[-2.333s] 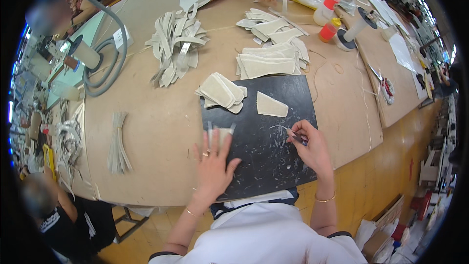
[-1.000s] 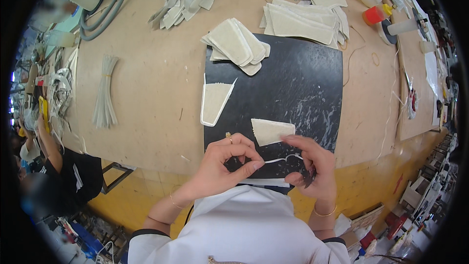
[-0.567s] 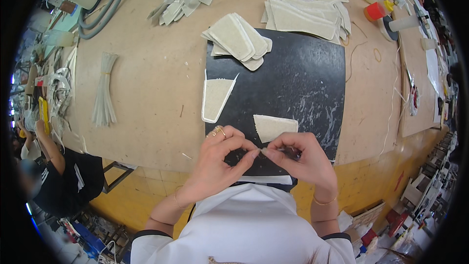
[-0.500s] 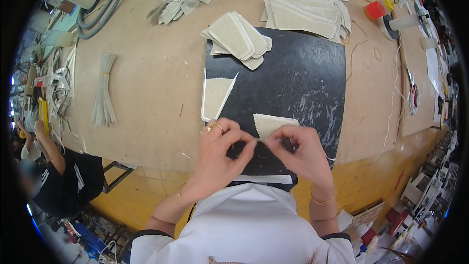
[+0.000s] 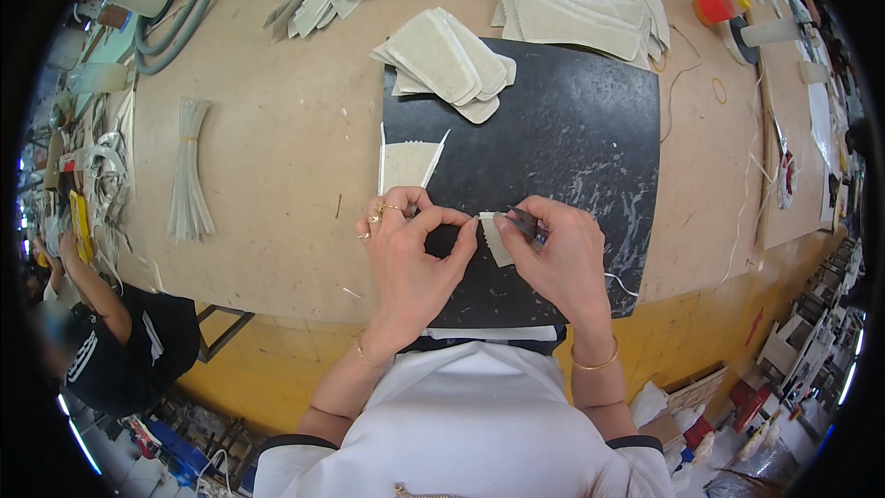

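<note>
My left hand (image 5: 406, 244), with rings on its fingers, pinches thumb and forefinger together at the end of a thin white strip (image 5: 488, 216). The strip lies along the upper edge of a beige piece with a zigzag-cut side (image 5: 499, 247). My right hand (image 5: 564, 254) covers much of that piece, its thumb and forefinger closed at the strip. A small dark tool (image 5: 525, 219) is gripped in the right hand; its kind is hard to make out. Left of it, partly behind my left hand, lies another beige piece (image 5: 410, 164) with white-edged sides.
Under the work lies a black board (image 5: 590, 129) with a stack of beige pieces (image 5: 433, 60) at its top. More stacked pieces (image 5: 572, 18) are beyond. A tied strip bundle (image 5: 189, 171) lies left. Bottles (image 5: 722, 5) stand far right. Another person's arm (image 5: 92, 281) is at the left.
Both hands have moved a little away from me. The beige piece is turned and nearer, more hidden under the right hand, with the white strip now showing along its upper edge.
</note>
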{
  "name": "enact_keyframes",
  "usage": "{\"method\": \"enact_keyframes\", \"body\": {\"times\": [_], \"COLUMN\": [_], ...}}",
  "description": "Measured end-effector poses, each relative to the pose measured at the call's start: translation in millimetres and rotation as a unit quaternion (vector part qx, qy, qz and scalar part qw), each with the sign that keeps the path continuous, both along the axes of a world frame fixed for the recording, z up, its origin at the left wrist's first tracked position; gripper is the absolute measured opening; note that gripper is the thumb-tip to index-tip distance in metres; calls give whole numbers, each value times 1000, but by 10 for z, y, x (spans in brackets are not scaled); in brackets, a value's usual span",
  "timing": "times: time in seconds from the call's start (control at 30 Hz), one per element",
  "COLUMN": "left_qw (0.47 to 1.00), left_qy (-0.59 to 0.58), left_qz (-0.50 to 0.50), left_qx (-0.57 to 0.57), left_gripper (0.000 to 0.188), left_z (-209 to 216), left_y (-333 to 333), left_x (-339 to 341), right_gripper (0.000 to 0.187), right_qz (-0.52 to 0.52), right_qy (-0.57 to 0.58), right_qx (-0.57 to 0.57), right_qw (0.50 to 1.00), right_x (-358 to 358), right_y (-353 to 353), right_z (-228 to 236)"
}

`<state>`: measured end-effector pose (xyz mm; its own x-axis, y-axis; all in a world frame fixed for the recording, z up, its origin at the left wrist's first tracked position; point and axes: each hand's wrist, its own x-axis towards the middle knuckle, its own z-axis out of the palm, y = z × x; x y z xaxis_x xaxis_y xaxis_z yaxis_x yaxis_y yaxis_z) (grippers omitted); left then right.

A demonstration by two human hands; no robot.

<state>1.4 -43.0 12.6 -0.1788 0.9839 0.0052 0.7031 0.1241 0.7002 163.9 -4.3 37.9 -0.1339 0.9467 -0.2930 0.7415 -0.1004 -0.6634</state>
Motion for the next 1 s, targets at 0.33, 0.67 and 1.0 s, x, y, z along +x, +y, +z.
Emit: {"method": "enact_keyframes", "body": {"times": [0.33, 0.67, 1.0], "left_qw": [1000, 1000, 964], "left_qy": [-3, 25, 119], "left_qz": [10, -3, -216], "left_qx": [-4, -6, 104], "left_gripper": [11, 15, 47], "left_z": [-34, -42, -57], "left_y": [4, -10, -408], "left_x": [6, 2, 95], "right_gripper": [23, 23, 23], "right_qz": [-2, 1, 11], "right_qy": [-22, -31, -43], "right_qx": [-4, -20, -25], "right_qw": [1000, 999, 999], "right_x": [-30, -36, -34], "right_y": [8, 31, 59], "right_z": [4, 13, 23]}}
